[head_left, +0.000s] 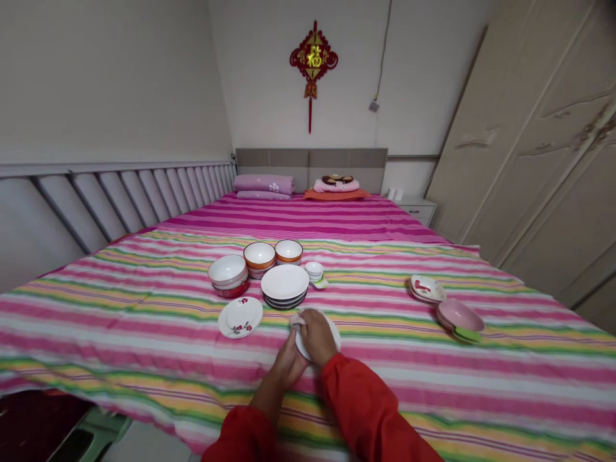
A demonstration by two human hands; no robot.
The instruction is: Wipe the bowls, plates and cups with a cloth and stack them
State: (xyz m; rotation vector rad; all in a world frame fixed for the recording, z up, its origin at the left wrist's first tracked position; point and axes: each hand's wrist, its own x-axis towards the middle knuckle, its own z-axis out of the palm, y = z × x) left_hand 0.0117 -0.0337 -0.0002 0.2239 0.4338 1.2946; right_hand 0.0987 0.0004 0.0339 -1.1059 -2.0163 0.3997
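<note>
A white plate (333, 328) is held low over the striped sheet. My left hand (290, 358) grips its near left edge from below. Over the plate's face, my right hand (315, 335) presses a pale cloth (297, 319), its fingers closed on it. Just beyond my hands stands a stack of plates with a white top plate (285, 282). To the left lies a white plate with red flowers (240, 317). Much of the held plate is covered by my right hand.
Stacked bowls (228, 270) and orange-rimmed bowls (260, 255) stand behind the plates, with small white dishes (314, 269) to their right. Farther right sit a patterned dish (427, 289) and pink bowls (461, 316). A railing (144, 192) runs along the bed's left side.
</note>
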